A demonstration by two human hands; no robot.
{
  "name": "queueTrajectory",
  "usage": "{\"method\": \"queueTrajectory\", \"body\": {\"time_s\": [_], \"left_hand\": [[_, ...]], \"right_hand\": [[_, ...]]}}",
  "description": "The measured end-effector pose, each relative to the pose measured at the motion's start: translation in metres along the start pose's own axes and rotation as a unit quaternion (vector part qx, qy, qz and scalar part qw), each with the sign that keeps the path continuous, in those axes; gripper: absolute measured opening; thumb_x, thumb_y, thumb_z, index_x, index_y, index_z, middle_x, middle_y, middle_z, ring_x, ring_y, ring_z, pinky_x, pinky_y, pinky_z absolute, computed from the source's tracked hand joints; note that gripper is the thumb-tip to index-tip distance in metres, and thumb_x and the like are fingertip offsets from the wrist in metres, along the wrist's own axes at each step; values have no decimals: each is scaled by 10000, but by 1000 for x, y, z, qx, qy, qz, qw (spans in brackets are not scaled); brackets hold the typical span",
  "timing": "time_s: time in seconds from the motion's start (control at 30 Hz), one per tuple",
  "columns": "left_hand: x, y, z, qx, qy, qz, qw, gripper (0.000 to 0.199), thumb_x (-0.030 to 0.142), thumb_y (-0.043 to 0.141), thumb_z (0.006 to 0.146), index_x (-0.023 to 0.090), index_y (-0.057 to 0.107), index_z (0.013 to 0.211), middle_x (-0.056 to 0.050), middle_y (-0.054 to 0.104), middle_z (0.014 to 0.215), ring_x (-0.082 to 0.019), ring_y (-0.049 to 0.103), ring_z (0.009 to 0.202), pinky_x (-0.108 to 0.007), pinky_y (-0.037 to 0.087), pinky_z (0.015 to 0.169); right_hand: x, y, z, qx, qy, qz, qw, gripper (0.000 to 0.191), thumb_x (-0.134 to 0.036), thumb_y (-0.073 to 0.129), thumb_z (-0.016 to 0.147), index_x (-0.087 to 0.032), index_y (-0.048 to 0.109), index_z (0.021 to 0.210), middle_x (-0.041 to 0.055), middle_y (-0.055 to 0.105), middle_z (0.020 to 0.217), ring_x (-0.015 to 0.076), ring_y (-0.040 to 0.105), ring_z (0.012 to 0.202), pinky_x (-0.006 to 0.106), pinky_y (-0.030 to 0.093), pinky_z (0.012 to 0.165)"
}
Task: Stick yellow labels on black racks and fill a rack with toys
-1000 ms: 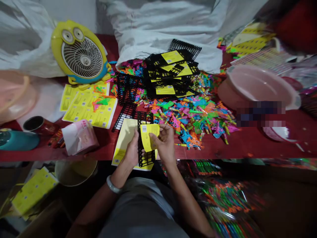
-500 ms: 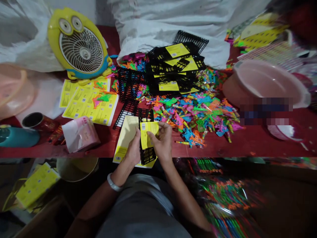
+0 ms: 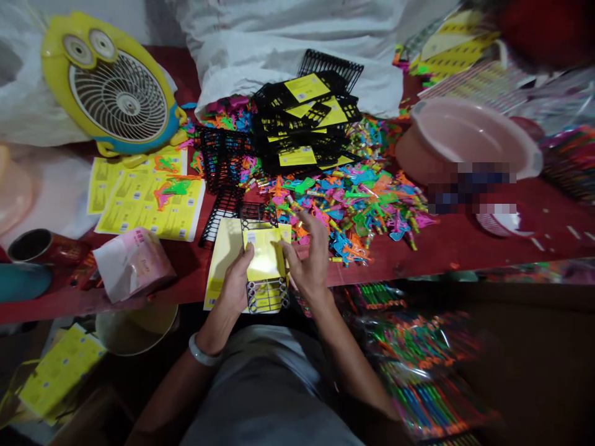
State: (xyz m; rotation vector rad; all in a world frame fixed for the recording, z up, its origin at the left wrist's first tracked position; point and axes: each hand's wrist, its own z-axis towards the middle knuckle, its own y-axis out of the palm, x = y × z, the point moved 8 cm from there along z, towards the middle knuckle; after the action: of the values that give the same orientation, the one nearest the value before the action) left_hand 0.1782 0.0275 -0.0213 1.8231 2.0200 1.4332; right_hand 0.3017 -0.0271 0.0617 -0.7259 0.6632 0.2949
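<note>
My left hand (image 3: 236, 282) grips the left edge of a black plastic rack (image 3: 268, 296) with ring-shaped slots along its sides. A yellow label (image 3: 264, 257) covers the middle of the rack and catches the light. My right hand (image 3: 312, 263) is by the rack's right edge, its fingers apart and its thumb close to the label; whether the thumb touches cannot be made out. Below the rack lies a pale and yellow label sheet (image 3: 218, 272). Just behind is another black rack (image 3: 220, 214).
Behind are a heap of small colourful plastic toys (image 3: 353, 198) and piled labelled racks (image 3: 297, 121). Left stand a yellow fan (image 3: 125, 102), label sheets (image 3: 149, 210) and a tissue pack (image 3: 137, 263). A pink basin (image 3: 418, 152) is at right, bagged toys (image 3: 418, 347) below the table edge.
My right hand has moved off the label and its fingers have spread. The rack has turned to face me more, the label now lying across it. The whole view has shifted and tilted.
</note>
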Motion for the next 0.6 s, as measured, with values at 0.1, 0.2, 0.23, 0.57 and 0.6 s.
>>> {"method": "queueTrajectory", "body": {"time_s": [0.1, 0.2, 0.23, 0.57, 0.6], "left_hand": [[-1, -4, -1, -15, 2, 20, 1000, 563, 486, 788, 842, 185, 700, 1310, -104, 771, 1216, -323, 698, 1214, -435, 579, 1040], [-6, -9, -1, -27, -14, 19, 999, 589, 464, 798, 844, 185, 678, 1348, -116, 765, 1234, -323, 699, 1217, -443, 569, 1059], [-6, -12, -2, -24, -21, 13, 999, 595, 464, 792, 849, 181, 671, 1358, -123, 763, 1239, -326, 701, 1213, -449, 569, 1061], [44, -27, 2, 66, 51, -27, 996, 539, 387, 856, 755, 113, 715, 1197, -162, 799, 1088, -345, 760, 1063, -445, 623, 934], [50, -24, 3, 70, 80, -25, 994, 530, 335, 884, 708, 104, 722, 1157, -161, 802, 1069, -347, 762, 1050, -449, 617, 945]], "right_hand": [[-6, 18, -2, -199, -73, 46, 976, 536, -537, 611, 983, -312, 557, 1467, 100, 620, 1470, 300, 509, 1450, 604, 360, 1246], [3, 24, -3, -255, -66, 42, 964, 609, -598, 555, 995, -305, 504, 1527, 105, 522, 1583, 302, 381, 1547, 671, 211, 1284], [5, 24, -3, -249, -65, 37, 966, 632, -601, 541, 1000, -308, 466, 1554, 107, 482, 1613, 305, 339, 1568, 695, 173, 1281], [-24, 34, -43, -219, -34, 146, 964, 828, -403, 744, 909, -511, 303, 1602, 40, 511, 1590, 380, 482, 1469, 645, 479, 1171], [-14, 32, -38, -174, 30, 172, 969, 735, -416, 747, 905, -497, 414, 1556, 49, 585, 1527, 383, 581, 1384, 615, 562, 1085]]}}
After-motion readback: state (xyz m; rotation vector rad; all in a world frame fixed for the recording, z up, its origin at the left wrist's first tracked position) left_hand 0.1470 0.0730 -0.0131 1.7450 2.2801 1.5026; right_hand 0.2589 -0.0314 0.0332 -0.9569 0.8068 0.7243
